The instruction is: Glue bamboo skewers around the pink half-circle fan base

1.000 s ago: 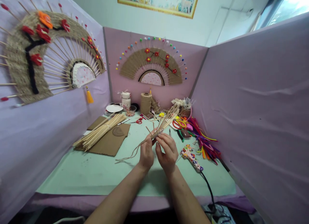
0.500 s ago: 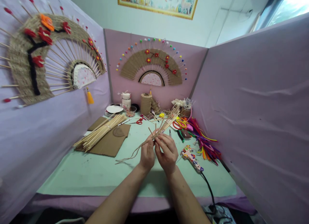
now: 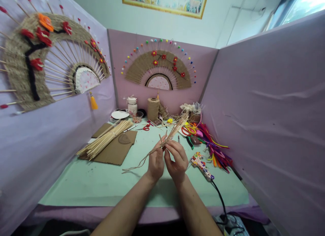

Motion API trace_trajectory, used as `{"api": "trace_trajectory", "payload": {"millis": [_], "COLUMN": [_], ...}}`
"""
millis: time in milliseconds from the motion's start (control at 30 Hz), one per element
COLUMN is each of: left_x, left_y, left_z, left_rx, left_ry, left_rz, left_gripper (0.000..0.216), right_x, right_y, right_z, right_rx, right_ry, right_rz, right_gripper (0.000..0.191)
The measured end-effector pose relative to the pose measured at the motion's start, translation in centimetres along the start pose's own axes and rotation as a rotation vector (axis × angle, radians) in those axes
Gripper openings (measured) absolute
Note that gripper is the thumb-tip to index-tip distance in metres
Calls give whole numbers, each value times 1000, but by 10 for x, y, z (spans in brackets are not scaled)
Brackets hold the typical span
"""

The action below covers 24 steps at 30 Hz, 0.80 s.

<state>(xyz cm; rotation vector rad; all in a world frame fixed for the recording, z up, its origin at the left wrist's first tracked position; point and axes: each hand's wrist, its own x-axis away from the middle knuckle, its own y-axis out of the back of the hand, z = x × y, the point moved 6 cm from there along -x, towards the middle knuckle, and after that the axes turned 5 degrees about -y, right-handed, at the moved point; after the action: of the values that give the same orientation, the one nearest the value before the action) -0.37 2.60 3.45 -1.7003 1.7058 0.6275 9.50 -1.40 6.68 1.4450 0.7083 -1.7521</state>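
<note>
Both my hands meet over the middle of the green-covered table [image 3: 101,188]. Between them is a bundle of thin bamboo sticks [image 3: 176,127], which points up and away to the right. My left hand [image 3: 155,161] is closed around the lower end of the sticks. A brown twine [image 3: 138,166] runs from there, its loose ends hanging to the left. My right hand [image 3: 177,158] has its thumb and fingers pinched at the same spot, where sticks and twine cross. The fingers hide most of that crossing.
At the left, a larger pile of bamboo sticks [image 3: 106,139] lies on cardboard [image 3: 124,153]. Twine spools [image 3: 153,109], red scissors [image 3: 146,128] and a white jar [image 3: 132,105] are at the back. On the right are a patterned glue gun [image 3: 202,166] with a cord and colourful pipe cleaners [image 3: 218,154].
My right hand's fingers have shifted slightly at the twine crossing, and the stick bundle has tilted a little. The view has moved slightly. Both hands keep their hold.
</note>
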Motion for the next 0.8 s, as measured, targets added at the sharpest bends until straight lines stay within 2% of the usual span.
{"api": "trace_trajectory", "payload": {"millis": [367, 700, 800], "left_x": [0, 0, -1], "left_y": [-1, 1, 2], "left_z": [-1, -3, -2], "left_rx": [10, -68, -20], "left_ry": [29, -25, 2], "left_rz": [-15, 67, 26], "left_gripper": [52, 53, 54], "right_x": [-1, -3, -2], "right_y": [-3, 2, 2], "right_z": [3, 5, 4], "right_rx": [70, 197, 184], "right_ry": [7, 1, -12], "right_rz": [27, 13, 32], "right_gripper": [38, 27, 30]}}
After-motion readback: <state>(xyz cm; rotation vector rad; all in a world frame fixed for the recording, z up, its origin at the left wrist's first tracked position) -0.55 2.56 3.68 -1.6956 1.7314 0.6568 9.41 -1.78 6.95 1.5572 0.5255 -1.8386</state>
